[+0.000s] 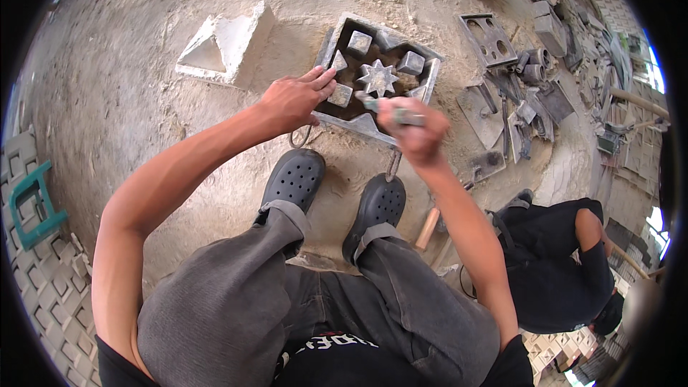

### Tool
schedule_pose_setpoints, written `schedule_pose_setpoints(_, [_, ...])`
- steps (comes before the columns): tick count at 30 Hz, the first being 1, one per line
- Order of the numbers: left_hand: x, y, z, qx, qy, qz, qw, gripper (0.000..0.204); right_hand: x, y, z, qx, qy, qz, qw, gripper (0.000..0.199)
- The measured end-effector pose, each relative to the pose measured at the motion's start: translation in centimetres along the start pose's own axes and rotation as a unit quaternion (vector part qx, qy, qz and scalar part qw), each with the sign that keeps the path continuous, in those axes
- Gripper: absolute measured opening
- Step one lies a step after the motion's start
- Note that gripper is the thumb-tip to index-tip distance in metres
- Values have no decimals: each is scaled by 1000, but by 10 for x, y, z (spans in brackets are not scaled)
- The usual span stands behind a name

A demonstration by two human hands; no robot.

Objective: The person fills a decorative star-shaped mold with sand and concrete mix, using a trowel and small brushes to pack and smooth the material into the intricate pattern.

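A square grey metal mould point(365, 125) lies on the dusty ground in front of my feet. Inside it an eight-pointed star point(378, 79) stands at the centre, with several block-shaped pieces around it, among them one cube point(360, 43) near the far corner. My left hand point(297, 100) rests on the mould's left rim, fingers stretched out and holding nothing. Over the near part of the mould, my right hand point(419, 132) is closed around a short greenish-grey tool point(407, 116). Its tip points toward the star. Motion blurs this hand, and I cannot make out the tool's kind.
A whitish block with a triangular hollow point(222, 46) sits left of the mould. To the right are a metal plate with round holes point(489, 39), scattered metal pieces and a wooden handle point(428, 228). A co-worker point(559, 265) crouches at right; a teal plastic stool point(37, 204) stands far left.
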State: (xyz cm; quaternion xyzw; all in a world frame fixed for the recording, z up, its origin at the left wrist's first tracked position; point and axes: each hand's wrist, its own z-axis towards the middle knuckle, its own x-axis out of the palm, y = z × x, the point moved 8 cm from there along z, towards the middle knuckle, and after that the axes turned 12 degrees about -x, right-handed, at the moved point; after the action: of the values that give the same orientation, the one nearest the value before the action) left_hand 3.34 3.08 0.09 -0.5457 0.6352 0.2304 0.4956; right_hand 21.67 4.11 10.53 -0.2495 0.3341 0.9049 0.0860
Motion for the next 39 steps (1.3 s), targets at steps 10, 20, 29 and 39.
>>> schedule_pose_setpoints(10, [-7, -4, -1, 0, 8, -12, 1000, 85, -8, 13, -5, 40, 0, -33, 999, 24])
schedule_pose_setpoints(20, [-8, -2, -1, -3, 28, -5, 1000, 87, -35, 4, -16, 167, 8, 20, 986, 24])
schedule_pose_setpoints(29, [-21, 9, 1, 25, 25, -29, 999, 73, -181, -16, -124, 479, -313, 80, 816, 42])
schedule_pose_setpoints(39, [-113, 130, 227, -62, -58, 25, 996, 23, -162, -65, -356, 693, -474, 161, 519, 41])
